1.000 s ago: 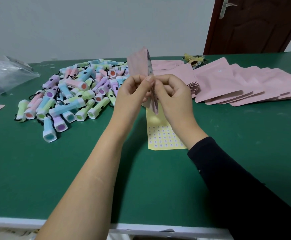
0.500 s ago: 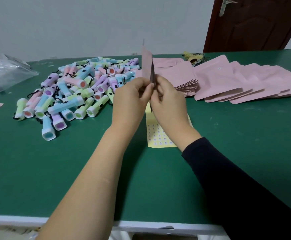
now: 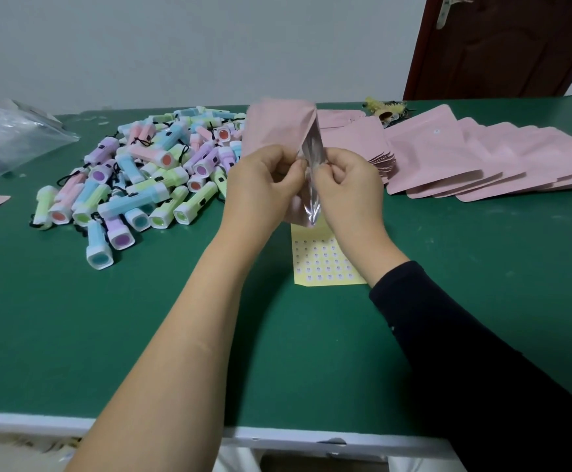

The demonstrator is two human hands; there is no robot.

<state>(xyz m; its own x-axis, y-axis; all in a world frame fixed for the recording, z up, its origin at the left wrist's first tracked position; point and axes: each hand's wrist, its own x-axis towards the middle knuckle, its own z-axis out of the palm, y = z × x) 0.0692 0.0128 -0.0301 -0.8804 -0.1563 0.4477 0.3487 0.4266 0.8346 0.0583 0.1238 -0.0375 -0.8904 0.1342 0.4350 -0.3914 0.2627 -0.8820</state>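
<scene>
L hand (image 3: pixel 264 189) & R hand (image 3: pixel 349 189) each pinch one side of a pink foil pouch (image 3: pixel 278 131), mouth pulled apart, frame centre. Below: yellow sticker sheet (image 3: pixel 325 264) on green worktop (image 3: pixel 141 335). Mini flashlights (image 3: pixel 141 178) heaped centre-left, flat pouches (image 3: pixel 465 158) upper right, brown door (image 3: pixel 502 46) behind, grey wall (image 3: pixel 175 46).

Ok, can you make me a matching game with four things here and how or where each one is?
Things:
1. pink pouch
2. little torches
3. sticker sheet
4. plastic bag

Clues:
a. see-through, far left
b. pinched between the left hand and right hand
c. yellow, lying flat
d. heaped up in many colours

Pairs: 1-b, 2-d, 3-c, 4-a.
</scene>
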